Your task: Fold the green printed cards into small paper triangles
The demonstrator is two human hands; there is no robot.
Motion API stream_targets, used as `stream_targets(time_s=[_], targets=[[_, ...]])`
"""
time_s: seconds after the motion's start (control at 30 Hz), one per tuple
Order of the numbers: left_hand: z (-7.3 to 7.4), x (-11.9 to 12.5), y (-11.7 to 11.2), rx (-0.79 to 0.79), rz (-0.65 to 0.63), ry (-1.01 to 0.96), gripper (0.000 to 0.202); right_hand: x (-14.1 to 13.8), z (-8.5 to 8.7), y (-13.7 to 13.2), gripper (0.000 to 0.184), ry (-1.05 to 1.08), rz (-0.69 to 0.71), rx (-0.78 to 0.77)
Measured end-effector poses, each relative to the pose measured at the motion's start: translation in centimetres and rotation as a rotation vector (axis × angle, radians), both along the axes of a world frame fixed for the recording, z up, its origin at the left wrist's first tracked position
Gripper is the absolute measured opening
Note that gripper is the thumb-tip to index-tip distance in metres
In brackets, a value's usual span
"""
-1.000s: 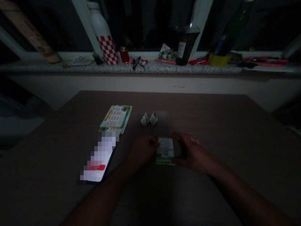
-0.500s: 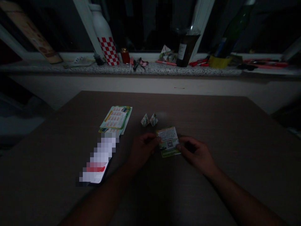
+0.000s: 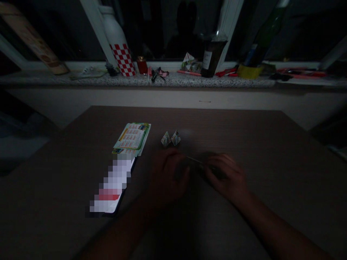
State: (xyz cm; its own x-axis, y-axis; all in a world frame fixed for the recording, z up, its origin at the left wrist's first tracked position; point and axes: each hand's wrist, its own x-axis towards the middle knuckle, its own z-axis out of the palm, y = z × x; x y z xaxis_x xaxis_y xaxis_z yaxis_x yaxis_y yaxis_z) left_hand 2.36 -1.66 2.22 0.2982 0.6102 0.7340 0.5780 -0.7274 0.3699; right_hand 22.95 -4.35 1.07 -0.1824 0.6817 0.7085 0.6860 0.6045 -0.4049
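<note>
A small printed paper card (image 3: 194, 159) is turned edge-on, so just a thin pale line of it shows. My right hand (image 3: 226, 175) pinches its right end between thumb and fingers. At the card's left end is my left hand (image 3: 169, 173), blurred, its thumb apart from the curled fingers; whether a fingertip touches the card is unclear. Just beyond the left hand stand two small folded paper pieces, a left one (image 3: 166, 139) and a right one (image 3: 176, 138), side by side on the table.
On the brown table (image 3: 244, 133), a stack of calendar cards (image 3: 132, 136) lies left, above a phone (image 3: 116, 187) with a blurred-out screen. The windowsill (image 3: 173, 82) behind carries a checkered bottle (image 3: 123, 57), a dark cup (image 3: 213, 56), a green bottle (image 3: 271, 32) and small clutter.
The card has gone from lying with its printed face up to edge-on. My left thumb has come away from its face, and the left hand has turned.
</note>
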Motion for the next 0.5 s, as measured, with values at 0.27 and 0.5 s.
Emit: stream_targets(time_s=[0.27, 0.5], targets=[[0.65, 0.75, -0.55, 0.009, -0.088, 0.208, 0.017, -0.53, 0.17, -0.22, 0.021, -0.128, 0.09, 0.078], [0.43, 0.88, -0.29, -0.02, -0.122, 0.252, 0.005, -0.7, 0.03, -0.19, 0.019, -0.111, 0.132, 0.054]])
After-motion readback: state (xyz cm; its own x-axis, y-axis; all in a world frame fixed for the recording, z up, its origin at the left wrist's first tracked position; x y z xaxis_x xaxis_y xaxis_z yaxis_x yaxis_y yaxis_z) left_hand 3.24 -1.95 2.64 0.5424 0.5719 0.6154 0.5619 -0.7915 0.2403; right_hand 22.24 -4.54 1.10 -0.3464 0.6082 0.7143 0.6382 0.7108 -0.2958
